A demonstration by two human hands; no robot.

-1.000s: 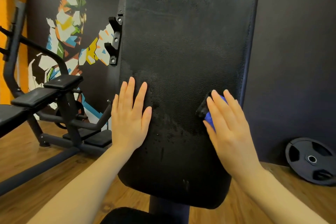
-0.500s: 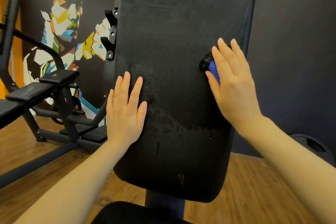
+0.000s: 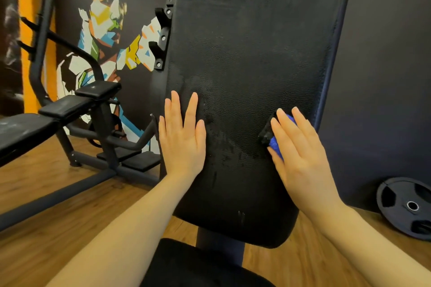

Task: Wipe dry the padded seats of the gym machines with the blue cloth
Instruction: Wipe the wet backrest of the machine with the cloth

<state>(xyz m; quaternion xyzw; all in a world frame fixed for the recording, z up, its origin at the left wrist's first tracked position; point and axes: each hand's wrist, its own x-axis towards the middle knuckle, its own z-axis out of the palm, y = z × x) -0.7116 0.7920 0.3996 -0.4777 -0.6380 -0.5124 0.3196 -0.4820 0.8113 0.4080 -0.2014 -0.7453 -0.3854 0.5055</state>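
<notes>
The right-hand grip [image 3: 300,154] presses the blue cloth [image 3: 276,143] flat against the padded backrest [image 3: 251,58], fingers straight and laid over the bunched fabric, so that only a small blue fold and a darker edge show at the fingertips; the cloth is trapped under the palm rather than pinched. The left-hand grip [image 3: 182,137] lies open, palm flat on the left part of the same pad, fingers pointing upward, and holds nothing; it appears to steady the pad. The backrest stands nearly upright with its long axis running top to bottom, and the cloth sits near its right edge, in the lower half. The relation that governs the next stroke is lateral: a patch of wet streaks and droplets [image 3: 229,147] lies between the two hands, just to the left of the cloth and at about the same height, with a thin run mark below it. The right hand is therefore the nearer and the only equipped hand, and a stroke leftward across the short axis of the pad would probably cover the patch. The area above the hands looks mostly matte, though dimpling near the top may be moisture; this cannot be confirmed. The seat cushion [image 3: 198,265] lies directly below. A bench [image 3: 35,123] stands at left and a weight plate [image 3: 408,207] lies on the floor [image 3: 58,228] at right.
</notes>
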